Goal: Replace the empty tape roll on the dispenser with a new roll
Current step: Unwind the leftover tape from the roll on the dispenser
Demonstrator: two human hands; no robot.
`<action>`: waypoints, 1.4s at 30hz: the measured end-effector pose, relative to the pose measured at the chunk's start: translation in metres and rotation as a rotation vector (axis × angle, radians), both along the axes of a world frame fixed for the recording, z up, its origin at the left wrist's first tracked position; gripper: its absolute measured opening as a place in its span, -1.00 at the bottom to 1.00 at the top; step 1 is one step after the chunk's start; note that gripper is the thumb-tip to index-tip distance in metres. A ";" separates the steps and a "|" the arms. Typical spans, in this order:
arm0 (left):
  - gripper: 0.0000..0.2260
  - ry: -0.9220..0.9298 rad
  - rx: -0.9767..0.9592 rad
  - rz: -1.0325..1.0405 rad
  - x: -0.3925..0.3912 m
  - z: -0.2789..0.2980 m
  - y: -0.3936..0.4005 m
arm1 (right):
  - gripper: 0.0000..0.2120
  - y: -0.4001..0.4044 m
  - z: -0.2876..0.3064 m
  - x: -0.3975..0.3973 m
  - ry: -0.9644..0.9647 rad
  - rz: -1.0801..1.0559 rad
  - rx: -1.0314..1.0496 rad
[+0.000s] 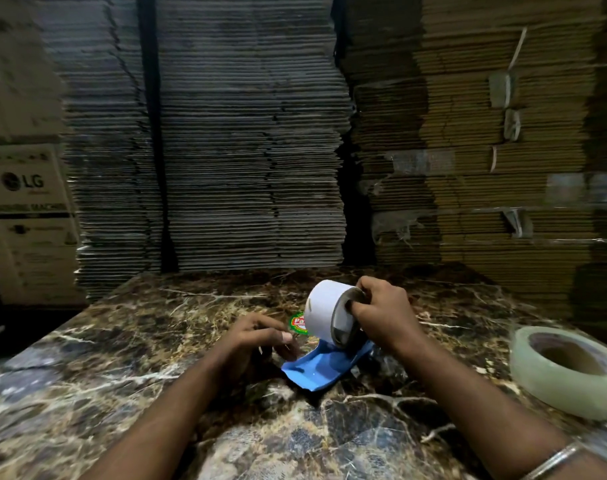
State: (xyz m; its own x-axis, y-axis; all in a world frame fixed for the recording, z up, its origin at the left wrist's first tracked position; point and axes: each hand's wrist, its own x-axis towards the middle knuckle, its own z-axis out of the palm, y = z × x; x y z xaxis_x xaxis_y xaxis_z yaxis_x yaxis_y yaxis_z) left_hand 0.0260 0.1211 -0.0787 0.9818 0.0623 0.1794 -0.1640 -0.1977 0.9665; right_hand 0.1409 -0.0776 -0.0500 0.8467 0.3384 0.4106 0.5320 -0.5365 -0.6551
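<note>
The right hand (378,315) grips a white tape roll (326,315) over the blue dispenser (324,367), thumb in its core. The left hand (260,341), loosely curled and holding nothing, rests beside the dispenser on the marble tabletop (104,358). A clear tape roll (568,368) lies well apart at right.

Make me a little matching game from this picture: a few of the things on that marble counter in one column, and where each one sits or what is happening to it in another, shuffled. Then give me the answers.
Things
1. white roll
2. clear tape roll
3. blue dispenser
4. round red and green sticker

Places or states
A. lying flat on the counter at the far right, untouched
B. held in the grip of the right hand, thumb in its core
C. on the counter, partly hidden behind the white roll
D. resting on the counter beneath the white roll, next to the left hand

Pairs: 1-B, 2-A, 3-D, 4-C
</note>
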 end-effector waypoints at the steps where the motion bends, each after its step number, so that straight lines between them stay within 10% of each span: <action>1: -0.62 -0.003 0.013 -0.012 0.001 0.000 -0.001 | -0.81 0.001 -0.002 0.001 -0.005 0.029 0.032; 10: -0.84 -0.286 -0.045 0.255 0.003 -0.001 -0.017 | -0.94 0.008 -0.011 0.000 -0.019 0.190 0.190; 15: -0.61 -0.340 -0.115 0.213 0.002 0.002 -0.027 | -0.79 0.018 -0.017 0.002 0.067 0.330 0.207; 30: -0.53 -0.259 -0.068 0.144 -0.001 0.004 -0.033 | -0.34 0.004 -0.013 -0.007 0.163 0.677 0.167; 42: -0.67 -0.190 -0.076 0.208 0.000 0.007 -0.036 | -0.36 -0.010 -0.012 0.019 0.251 0.738 0.309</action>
State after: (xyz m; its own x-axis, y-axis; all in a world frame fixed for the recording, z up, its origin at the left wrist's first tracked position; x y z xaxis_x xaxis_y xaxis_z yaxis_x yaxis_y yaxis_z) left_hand 0.0263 0.0856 -0.0721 0.8957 0.2792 0.3461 -0.3073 -0.1738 0.9356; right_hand 0.1604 -0.0873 -0.0619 0.5304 0.7450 0.4046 0.4946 0.1157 -0.8614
